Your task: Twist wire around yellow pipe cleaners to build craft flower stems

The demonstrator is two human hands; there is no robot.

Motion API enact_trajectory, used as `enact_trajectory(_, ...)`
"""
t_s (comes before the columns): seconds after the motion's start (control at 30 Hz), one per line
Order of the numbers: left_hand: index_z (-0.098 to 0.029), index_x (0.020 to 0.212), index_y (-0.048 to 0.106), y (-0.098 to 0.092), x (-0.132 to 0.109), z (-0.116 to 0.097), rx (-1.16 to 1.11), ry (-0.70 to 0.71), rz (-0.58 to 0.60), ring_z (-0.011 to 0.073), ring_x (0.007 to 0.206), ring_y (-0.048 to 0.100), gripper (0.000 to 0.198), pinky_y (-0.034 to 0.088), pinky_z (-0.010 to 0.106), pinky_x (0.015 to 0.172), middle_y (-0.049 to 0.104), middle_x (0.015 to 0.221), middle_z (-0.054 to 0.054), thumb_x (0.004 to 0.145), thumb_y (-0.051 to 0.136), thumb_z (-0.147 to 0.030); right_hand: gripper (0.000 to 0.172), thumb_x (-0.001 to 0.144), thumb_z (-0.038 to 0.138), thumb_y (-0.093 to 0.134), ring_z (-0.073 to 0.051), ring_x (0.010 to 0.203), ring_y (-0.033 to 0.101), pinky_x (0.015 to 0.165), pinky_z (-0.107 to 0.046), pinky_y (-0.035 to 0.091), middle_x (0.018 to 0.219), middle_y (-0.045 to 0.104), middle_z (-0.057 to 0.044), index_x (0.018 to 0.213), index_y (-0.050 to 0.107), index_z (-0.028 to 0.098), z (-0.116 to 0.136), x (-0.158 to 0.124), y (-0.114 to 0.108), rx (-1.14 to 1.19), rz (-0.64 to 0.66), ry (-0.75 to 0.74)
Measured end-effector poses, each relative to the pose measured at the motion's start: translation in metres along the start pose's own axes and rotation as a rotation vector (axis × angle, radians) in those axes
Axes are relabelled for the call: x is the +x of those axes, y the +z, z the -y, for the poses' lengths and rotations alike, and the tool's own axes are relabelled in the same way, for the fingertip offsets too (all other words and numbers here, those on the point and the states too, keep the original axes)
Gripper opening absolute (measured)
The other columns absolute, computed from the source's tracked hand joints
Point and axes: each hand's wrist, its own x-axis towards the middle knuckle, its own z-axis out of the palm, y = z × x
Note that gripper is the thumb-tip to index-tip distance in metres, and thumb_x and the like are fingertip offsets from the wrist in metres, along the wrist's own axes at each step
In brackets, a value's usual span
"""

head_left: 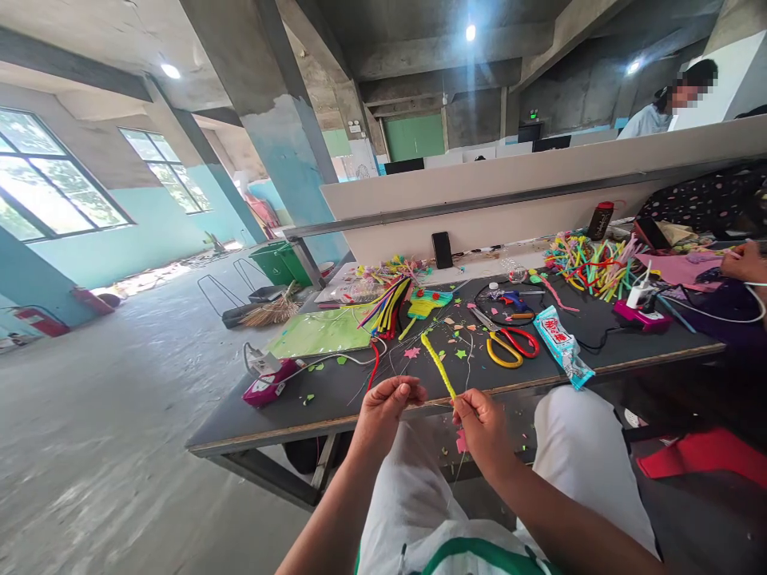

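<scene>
My right hand pinches the lower end of a bright yellow, twisted, fuzzy pipe-cleaner stem, which slants up and left over the table's front edge. Just left of it, my left hand has thumb and fingers pressed together; anything between them is too fine to make out. Beyond the stem lie scissors with one yellow and one red handle, slightly open. A pink paper star and thin wires rest near my left hand. A yellow and turquoise fuzzy piece lies farther back.
Loose pipe cleaners, a green sheet and a purple power strip are on the left. A blue glue gun, blue packet and colourful pipe-cleaner pile lie right. Another person's hand shows far right.
</scene>
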Motion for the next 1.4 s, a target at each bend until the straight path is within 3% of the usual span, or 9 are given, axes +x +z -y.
enact_trajectory(0.13,-0.013,0.088,0.070,-0.002,0.005,0.000,-0.089,0.007,-0.023,0.0136,0.059,0.062,0.024,0.048,0.025,0.061,0.067,0.064,0.004,0.074,0.070,-0.033,0.030,0.084,0.044,0.050,-0.017,0.063,0.059,0.054,-0.025,0.045,0.062,0.064,-0.002,0.068,0.064,0.022,-0.001,-0.004,0.006,0.053,0.040,0.007)
enact_trajectory(0.3,-0.020,0.115,0.060,0.020,-0.009,0.018,-0.203,-0.064,0.010,0.0172,0.079,0.064,0.047,0.049,0.033,0.076,0.067,0.095,0.007,0.073,0.071,-0.036,0.031,0.084,0.046,0.049,-0.018,0.060,0.058,0.053,-0.027,0.045,0.062,0.064,-0.002,0.072,0.065,0.021,0.002,-0.006,0.010,0.106,-0.016,0.037)
enact_trajectory(0.4,-0.016,0.103,0.063,0.039,-0.025,0.036,-0.128,-0.181,0.002,0.0165,0.080,0.063,0.038,0.049,0.032,0.077,0.066,0.093,0.007,0.071,0.072,-0.034,0.031,0.084,0.046,0.049,-0.019,0.060,0.059,0.054,-0.028,0.045,0.063,0.064,-0.002,0.072,0.064,0.021,0.004,-0.006,0.009,0.122,-0.049,0.045)
enact_trajectory(0.53,-0.015,0.086,0.064,0.057,-0.036,0.045,-0.001,-0.237,-0.057,0.0154,0.069,0.060,0.033,0.048,0.027,0.066,0.065,0.081,0.005,0.068,0.073,-0.041,0.029,0.085,0.043,0.049,-0.020,0.068,0.060,0.060,-0.029,0.048,0.068,0.064,-0.003,0.074,0.064,0.021,0.001,-0.005,0.010,0.102,-0.065,0.051)
enact_trajectory(0.7,-0.018,0.079,0.065,0.067,-0.034,0.044,-0.113,-0.231,-0.023,0.0147,0.070,0.059,0.026,0.046,0.025,0.066,0.065,0.076,0.002,0.071,0.070,-0.043,0.022,0.084,0.038,0.053,-0.019,0.085,0.059,0.078,-0.030,0.048,0.089,0.064,-0.005,0.076,0.063,0.020,-0.010,0.001,0.015,0.204,-0.129,0.047)
enact_trajectory(0.8,-0.018,0.078,0.065,0.069,-0.033,0.045,-0.177,-0.230,-0.031,0.0134,0.067,0.059,0.026,0.045,0.024,0.065,0.064,0.074,0.001,0.070,0.071,-0.042,0.023,0.082,0.039,0.055,-0.019,0.089,0.059,0.077,-0.030,0.049,0.098,0.062,-0.006,0.073,0.064,0.020,-0.013,0.000,0.018,0.313,-0.124,0.069)
enact_trajectory(1.0,-0.015,0.069,0.063,0.065,-0.036,0.046,-0.234,-0.218,-0.073,0.0066,0.050,0.047,0.025,0.038,0.020,0.052,0.056,0.059,-0.003,0.070,0.073,-0.037,0.029,0.079,0.047,0.057,-0.019,0.078,0.061,0.059,-0.029,0.050,0.097,0.064,-0.006,0.076,0.066,0.019,-0.008,-0.007,0.023,0.386,-0.112,0.118)
enact_trajectory(1.17,-0.014,0.069,0.060,0.063,-0.041,0.039,-0.211,-0.231,-0.064,0.0064,0.049,0.046,0.027,0.035,0.020,0.050,0.054,0.059,-0.003,0.072,0.070,-0.039,0.029,0.082,0.043,0.055,-0.019,0.089,0.060,0.074,-0.030,0.050,0.100,0.062,-0.007,0.067,0.065,0.020,-0.001,-0.007,0.018,0.279,-0.076,0.039)
enact_trajectory(1.4,-0.015,0.070,0.060,0.055,-0.047,0.036,-0.165,-0.188,-0.087,0.0061,0.050,0.044,0.024,0.033,0.019,0.050,0.054,0.060,-0.003,0.073,0.070,-0.036,0.023,0.084,0.039,0.055,-0.019,0.098,0.059,0.085,-0.032,0.048,0.105,0.063,-0.007,0.077,0.068,0.021,0.003,-0.012,0.011,0.280,0.028,-0.048)
